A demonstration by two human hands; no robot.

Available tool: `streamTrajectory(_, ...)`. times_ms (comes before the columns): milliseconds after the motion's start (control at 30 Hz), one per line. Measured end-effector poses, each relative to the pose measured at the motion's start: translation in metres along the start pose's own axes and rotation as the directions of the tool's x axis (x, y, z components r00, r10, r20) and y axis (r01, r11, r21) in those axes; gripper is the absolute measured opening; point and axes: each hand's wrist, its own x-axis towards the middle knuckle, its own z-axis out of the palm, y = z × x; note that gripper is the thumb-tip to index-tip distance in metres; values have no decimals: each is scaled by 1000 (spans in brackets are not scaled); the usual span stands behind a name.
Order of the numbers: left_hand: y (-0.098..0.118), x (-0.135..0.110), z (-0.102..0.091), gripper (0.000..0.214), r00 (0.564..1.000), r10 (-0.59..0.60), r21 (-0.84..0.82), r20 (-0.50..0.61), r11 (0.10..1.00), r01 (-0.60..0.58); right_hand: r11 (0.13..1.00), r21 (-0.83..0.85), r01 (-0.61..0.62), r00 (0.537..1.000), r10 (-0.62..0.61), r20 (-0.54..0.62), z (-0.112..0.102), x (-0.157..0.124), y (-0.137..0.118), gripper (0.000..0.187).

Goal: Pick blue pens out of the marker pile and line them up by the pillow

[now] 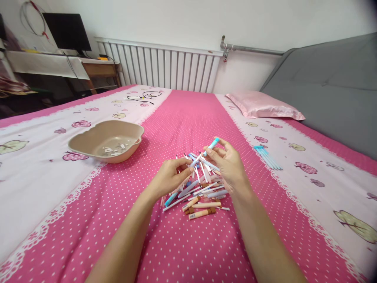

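- Head view: shows two bare hands close together over a loose pile of pen parts [206, 188], on a pink bedsheet [188, 114] with white dots.
- In the left hand [172, 177], holds the lower end of a pale stick [198, 159], thumb and forefinger clamped on it.
- In the right hand [229, 159], holds a turquoise tube [212, 145], thumb and fingers clamped around it, upper end poking out past the fingertips.
- Lines up stick and tube end to end, slanting up to the right just above the pile; cannot tell whether joined or only touching.
- Below both hands, mixes thin white sticks, lavender tubes and a turquoise piece [171, 199], crossing one another at many angles.
- At the near edge of the pile, has tan tubes with brown ends [202, 213], lying flat.
- To the left, well apart from the pile, has a beige basin [88, 143] with small white bits [110, 149] on its floor.
- To the right, on the pale printed band, has a neat row of turquoise-ended pens [268, 158], side by side.
- Farther back, shows a pink pillow [263, 105] against a grey headboard [326, 86], a black cable [149, 95] on the bedsheet and a white radiator [161, 67] along the wall.
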Motion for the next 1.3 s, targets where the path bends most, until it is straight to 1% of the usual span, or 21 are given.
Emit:
streamTrajectory(133, -1, 0, 0, 26, 1000, 4, 0, 3, 1000, -4, 997, 65, 35, 999, -36, 14, 3, -1, 1, 54)
streamTrajectory(233, 0, 0, 0, 28, 1000, 3, -8, 0, 1000, -3, 996, 78, 39, 999, -41, 27, 4, -2, 2, 52)
streamTrajectory(367, 0, -1, 0, 29, 1000, 9, -16, 0, 1000, -9, 996, 73, 48, 999, -49, 14, 5, -2, 2, 53)
streamTrajectory(800, -1, -1, 1, 28, 1000, 20, 1, 10, 1000, -20, 999, 13, 49, 998, -49, 45, 3, -1, 4, 52)
streamTrajectory(1000, -1, -1, 1, 26, 1000, 23, 16, 0, 1000, -23, 999, 33, 17, 992, -21, 125, 5, -1, 7, 50)
streamTrajectory(1300, -1, -1, 0, 27, 1000, 30, 18, -6, 999, -30, 1000, 22, 4, 982, -8, 190, 4, -3, 7, 47)
